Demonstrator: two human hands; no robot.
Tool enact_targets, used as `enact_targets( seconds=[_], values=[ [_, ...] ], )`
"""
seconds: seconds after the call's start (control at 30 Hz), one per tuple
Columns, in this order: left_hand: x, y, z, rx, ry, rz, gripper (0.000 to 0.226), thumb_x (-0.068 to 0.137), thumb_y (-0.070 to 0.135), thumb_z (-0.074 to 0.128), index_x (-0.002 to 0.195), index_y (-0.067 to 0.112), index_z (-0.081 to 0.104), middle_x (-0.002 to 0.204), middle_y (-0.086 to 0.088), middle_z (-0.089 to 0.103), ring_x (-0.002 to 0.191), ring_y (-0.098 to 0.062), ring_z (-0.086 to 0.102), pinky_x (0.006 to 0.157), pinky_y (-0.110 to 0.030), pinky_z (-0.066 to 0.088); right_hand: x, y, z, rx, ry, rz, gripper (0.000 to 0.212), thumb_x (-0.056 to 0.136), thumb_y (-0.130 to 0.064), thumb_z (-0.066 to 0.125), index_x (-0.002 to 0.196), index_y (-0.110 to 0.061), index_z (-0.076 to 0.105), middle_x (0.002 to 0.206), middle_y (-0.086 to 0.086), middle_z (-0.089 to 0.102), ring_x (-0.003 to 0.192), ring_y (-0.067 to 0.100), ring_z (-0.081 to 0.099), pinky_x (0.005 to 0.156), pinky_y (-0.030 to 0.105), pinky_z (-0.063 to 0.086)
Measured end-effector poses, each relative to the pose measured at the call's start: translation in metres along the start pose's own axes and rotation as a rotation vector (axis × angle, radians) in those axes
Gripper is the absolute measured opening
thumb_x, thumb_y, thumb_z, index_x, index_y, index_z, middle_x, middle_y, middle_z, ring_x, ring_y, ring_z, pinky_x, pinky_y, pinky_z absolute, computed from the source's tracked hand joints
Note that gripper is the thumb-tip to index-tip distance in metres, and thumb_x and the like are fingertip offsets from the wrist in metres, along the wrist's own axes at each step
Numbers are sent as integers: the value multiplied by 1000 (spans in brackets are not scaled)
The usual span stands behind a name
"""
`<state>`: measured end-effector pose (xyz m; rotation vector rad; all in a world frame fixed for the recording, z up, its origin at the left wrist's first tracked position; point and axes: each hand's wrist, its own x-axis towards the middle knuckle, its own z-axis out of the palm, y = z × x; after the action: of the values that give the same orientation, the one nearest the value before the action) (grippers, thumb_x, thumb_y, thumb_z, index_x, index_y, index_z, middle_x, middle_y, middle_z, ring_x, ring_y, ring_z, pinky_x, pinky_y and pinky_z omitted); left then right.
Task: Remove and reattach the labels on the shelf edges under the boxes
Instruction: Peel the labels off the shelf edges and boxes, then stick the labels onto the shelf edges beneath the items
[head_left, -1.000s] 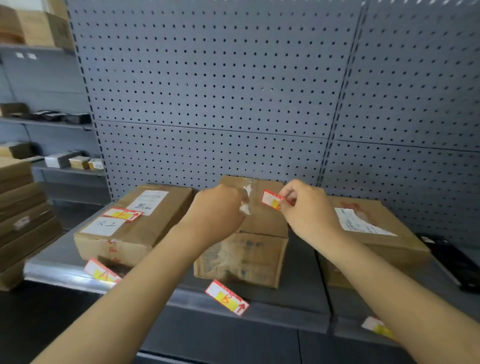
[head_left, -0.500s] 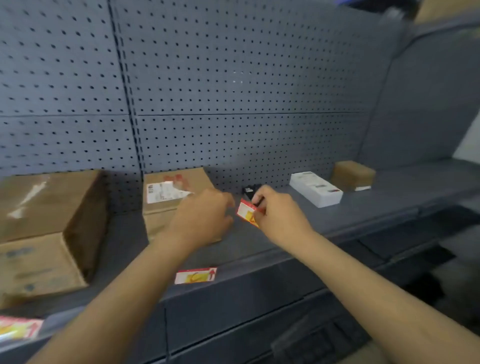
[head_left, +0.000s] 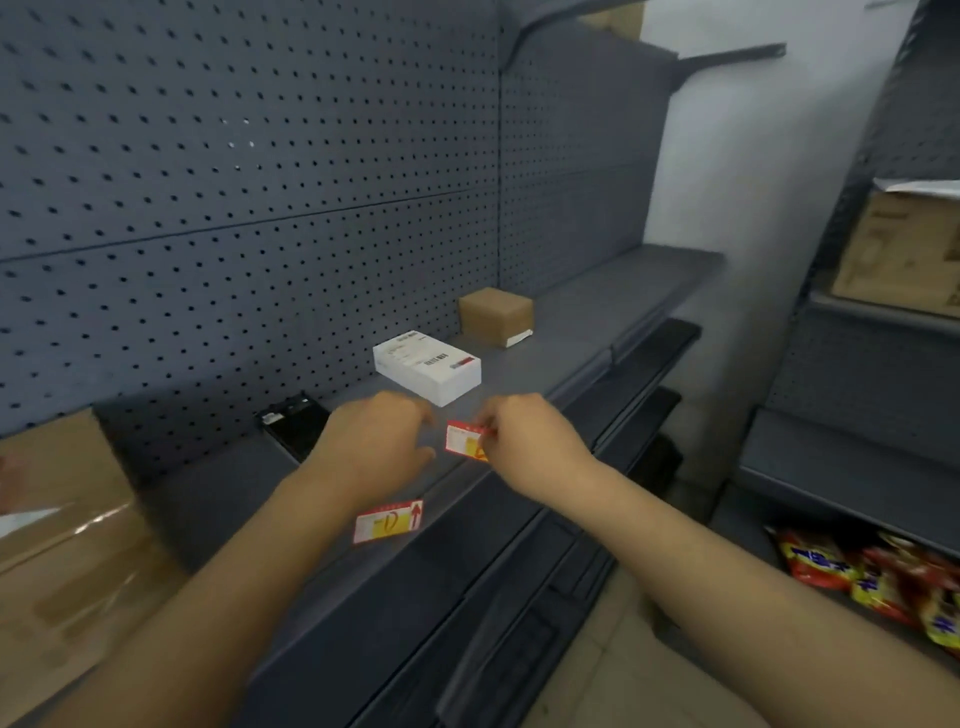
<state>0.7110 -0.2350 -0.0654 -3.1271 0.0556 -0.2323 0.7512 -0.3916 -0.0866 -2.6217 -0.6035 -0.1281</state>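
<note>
My right hand (head_left: 524, 441) pinches a small red, white and yellow label (head_left: 464, 440) by its right edge, above the grey shelf (head_left: 218, 499). My left hand (head_left: 371, 449) hovers just left of the label with curled fingers, holding nothing. A second label marked D with a red arrow (head_left: 388, 521) sticks on the shelf's front edge below my left wrist. On the shelf stand a black box (head_left: 291, 423), a white box (head_left: 427, 370) and a small brown box (head_left: 496, 314). A large cardboard box (head_left: 67, 551) fills the lower left.
A grey pegboard (head_left: 249, 171) backs the shelf. Lower shelves step out below the front edge. At the right another rack holds a cardboard box (head_left: 901, 254) and red and yellow snack bags (head_left: 878, 577). A white pillar stands between the racks.
The view has swung right along the shelf, away from the three cardboard boxes. My right hand carried the label along; both hands now sit in front of the white box.
</note>
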Motion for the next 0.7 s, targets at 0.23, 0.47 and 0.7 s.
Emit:
enact_targets(
  seconds=[0.23, 0.47, 0.7],
  values=[
    [49, 37, 23, 5, -38, -14, 38, 88, 38, 59, 125, 30, 55, 126, 1, 61, 108, -19, 60, 85, -34, 49, 30, 63, -9, 26, -39, -1, 18, 87, -4, 52, 99, -3, 65, 99, 18, 66, 87, 35, 63, 77, 44, 56],
    [89, 76, 45, 12, -74, -180, 35, 88, 36, 57, 123, 33, 55, 125, 2, 61, 104, -20, 62, 81, -31, 47, 62, 128, -22, 53, -104, -116, 18, 87, -4, 54, 99, -10, 65, 98, 15, 67, 86, 32, 64, 77, 43, 56],
    [109, 95, 53, -38, -55, -314, 36, 87, 32, 57, 123, 31, 56, 125, 3, 62, 108, -20, 61, 83, -32, 48, 99, 161, -22, 65, -191, -231, 15, 88, -8, 56, 99, -11, 65, 100, 15, 68, 88, 31, 64, 78, 44, 56]
  ],
)
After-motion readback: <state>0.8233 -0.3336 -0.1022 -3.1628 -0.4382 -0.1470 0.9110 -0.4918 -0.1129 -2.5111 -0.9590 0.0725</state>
